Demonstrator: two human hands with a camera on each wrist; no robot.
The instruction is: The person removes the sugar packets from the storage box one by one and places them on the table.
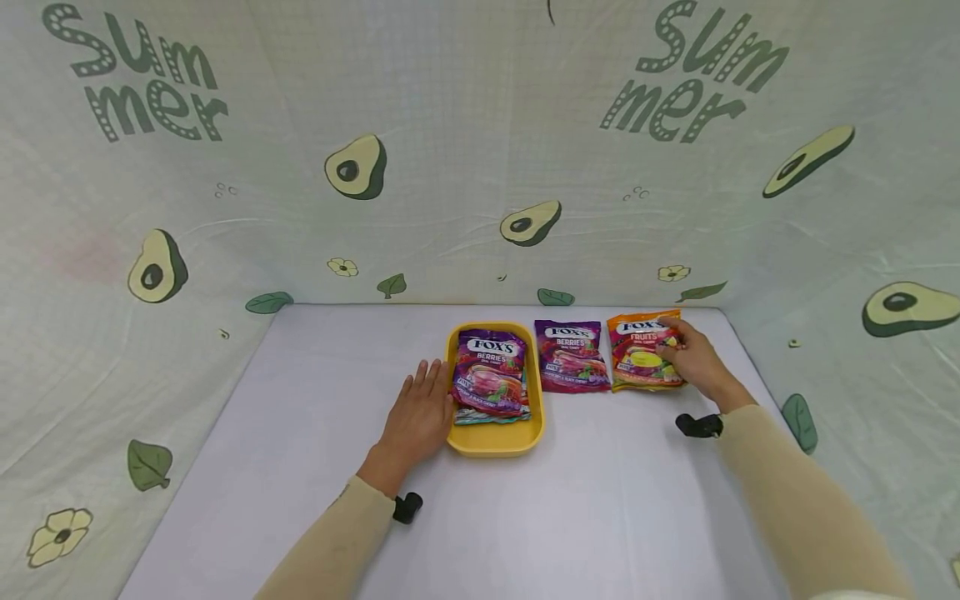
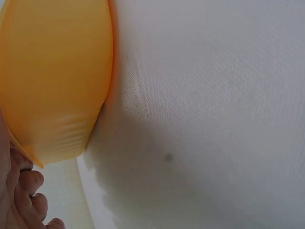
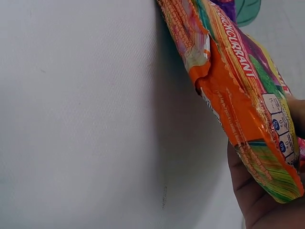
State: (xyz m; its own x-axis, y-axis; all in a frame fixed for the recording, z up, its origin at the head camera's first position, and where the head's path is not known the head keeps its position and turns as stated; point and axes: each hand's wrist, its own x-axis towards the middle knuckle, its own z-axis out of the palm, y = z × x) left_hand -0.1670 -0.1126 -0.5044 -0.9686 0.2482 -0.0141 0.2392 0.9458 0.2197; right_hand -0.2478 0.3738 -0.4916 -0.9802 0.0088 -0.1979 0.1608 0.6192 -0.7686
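My right hand [image 1: 693,361] grips the right side of an orange bag of Fox's Fruits candy [image 1: 636,350]. In the right wrist view, that candy bag [image 3: 238,95] is tilted, with fingers [image 3: 248,195] beneath it. My left hand [image 1: 422,412] lies against the left side of a yellow tray [image 1: 498,452], its fingers extended. The left wrist view has the fingers [image 2: 31,181] at the rim of the tray [image 2: 57,71]. Inside the tray, a purple bag of Fox's Berries candy [image 1: 489,371] overlaps a teal packet [image 1: 480,417], mostly hidden.
A second purple Berries candy bag [image 1: 572,357] lies between the tray and the orange bag. Everything rests on a white table [image 1: 600,500]. Behind it hangs a pale cloth [image 1: 450,108] printed with avocados, leaves and lettering.
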